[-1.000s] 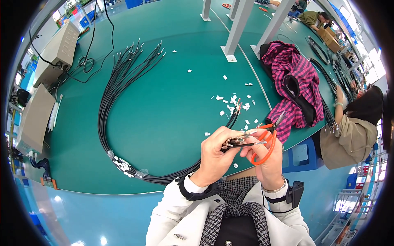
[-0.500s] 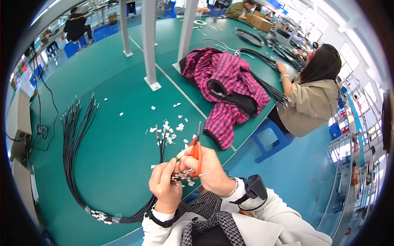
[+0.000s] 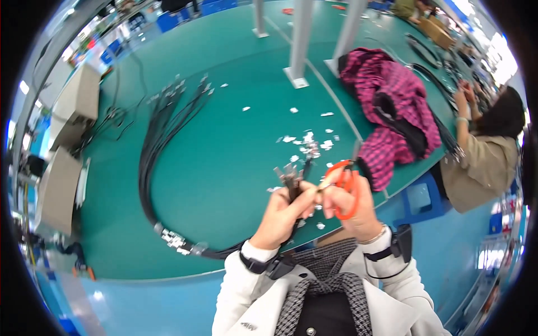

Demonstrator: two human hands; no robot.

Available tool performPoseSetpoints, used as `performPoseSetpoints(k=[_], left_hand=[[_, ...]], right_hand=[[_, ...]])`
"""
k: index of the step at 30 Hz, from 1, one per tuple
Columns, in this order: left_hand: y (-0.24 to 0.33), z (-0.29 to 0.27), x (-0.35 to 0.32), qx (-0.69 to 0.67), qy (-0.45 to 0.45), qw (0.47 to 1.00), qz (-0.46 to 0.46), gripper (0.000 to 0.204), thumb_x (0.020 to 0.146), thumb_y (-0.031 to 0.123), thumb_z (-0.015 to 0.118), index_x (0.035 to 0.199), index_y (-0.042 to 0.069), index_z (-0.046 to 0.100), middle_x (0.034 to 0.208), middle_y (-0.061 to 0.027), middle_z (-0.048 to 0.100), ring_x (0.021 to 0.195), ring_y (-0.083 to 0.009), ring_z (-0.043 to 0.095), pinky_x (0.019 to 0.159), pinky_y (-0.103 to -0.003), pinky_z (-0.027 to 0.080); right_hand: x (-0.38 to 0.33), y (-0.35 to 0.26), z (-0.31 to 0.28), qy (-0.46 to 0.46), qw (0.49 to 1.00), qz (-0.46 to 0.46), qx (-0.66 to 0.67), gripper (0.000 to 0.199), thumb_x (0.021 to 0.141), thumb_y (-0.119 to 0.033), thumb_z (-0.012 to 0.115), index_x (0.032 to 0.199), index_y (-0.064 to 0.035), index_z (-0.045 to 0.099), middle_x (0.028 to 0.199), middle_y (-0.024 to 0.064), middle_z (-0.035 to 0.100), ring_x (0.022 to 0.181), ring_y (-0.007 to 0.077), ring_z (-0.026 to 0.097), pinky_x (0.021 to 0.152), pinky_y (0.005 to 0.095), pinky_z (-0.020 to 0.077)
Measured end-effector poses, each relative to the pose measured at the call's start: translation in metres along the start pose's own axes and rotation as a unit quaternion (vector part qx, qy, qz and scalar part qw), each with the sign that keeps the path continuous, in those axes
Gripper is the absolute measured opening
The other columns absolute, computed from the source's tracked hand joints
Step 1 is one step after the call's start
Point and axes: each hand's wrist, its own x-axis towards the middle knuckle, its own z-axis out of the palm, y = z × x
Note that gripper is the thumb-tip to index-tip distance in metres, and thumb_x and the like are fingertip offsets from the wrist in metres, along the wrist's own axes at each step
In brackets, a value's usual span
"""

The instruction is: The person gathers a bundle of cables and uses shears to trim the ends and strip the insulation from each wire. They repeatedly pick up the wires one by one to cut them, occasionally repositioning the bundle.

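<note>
My left hand [image 3: 280,219] is closed around the near end of a bundle of thin black cables [image 3: 147,168], whose tips [image 3: 290,178] poke up above the fingers. Around my right hand [image 3: 361,215] are the orange handles of a pair of scissors [image 3: 353,204]; their blades are hard to make out in the blur. The fingertips of both hands meet at a small pale piece too blurred to name. From my left hand the bundle curves along the near table edge and back to fanned-out ends at the far left. White labels and clear wrap [image 3: 174,239] bind it partway.
White scraps [image 3: 311,147] lie beyond my hands on the green table [image 3: 224,140]. A pink-and-black checked garment [image 3: 392,106] is heaped at the right, near grey posts [image 3: 300,45]. A co-worker [image 3: 485,151] handles cables at far right. Beige boxes [image 3: 75,106] stand at the left.
The view has swung left, so the table and cables appear farther right. The scissors have turned in my right hand. The cable tips now stand upright above my left hand.
</note>
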Motion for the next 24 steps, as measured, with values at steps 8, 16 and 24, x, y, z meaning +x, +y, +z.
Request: performPoseSetpoints(k=[8, 16, 24], left_hand=[[0.005, -0.01, -0.007, -0.051, 0.023, 0.998, 0.006, 0.021, 0.096, 0.02, 0.051, 0.086, 0.003, 0.057, 0.058, 0.0055, 0.038, 0.053, -0.0056, 0.031, 0.051, -0.023, 0.025], [-0.003, -0.015, -0.002, -0.072, 0.069, 0.995, 0.027, 0.019, 0.097, 0.019, 0.049, 0.094, 0.003, 0.057, 0.06, 0.0047, 0.039, 0.054, -0.006, 0.031, 0.052, -0.022, 0.027], [0.001, -0.011, -0.002, -0.058, 0.102, 0.993, 0.031, 0.02, 0.096, 0.019, 0.051, 0.105, 0.002, 0.058, 0.061, 0.0033, 0.041, 0.056, -0.0071, 0.035, 0.055, -0.023, 0.03]], right_hand=[[0.01, 0.005, 0.008, -0.032, 0.999, 0.037, -0.003, 0.008, 0.084, -0.005, 0.054, 0.09, 0.0008, 0.055, 0.064, 0.0076, 0.057, 0.047, 0.0121, 0.05, 0.045, 0.0231, 0.0423], [-0.004, 0.002, 0.014, -0.007, 0.99, 0.066, -0.125, 0.017, 0.093, -0.014, 0.051, 0.089, 0.0025, 0.054, 0.065, 0.0078, 0.058, 0.05, 0.0135, 0.055, 0.047, 0.0235, 0.0445], [-0.022, 0.003, 0.005, -0.091, 0.968, 0.178, -0.152, 0.032, 0.097, -0.027, 0.049, 0.086, 0.0035, 0.054, 0.064, 0.0115, 0.061, 0.05, 0.0155, 0.06, 0.045, 0.0233, 0.0448]])
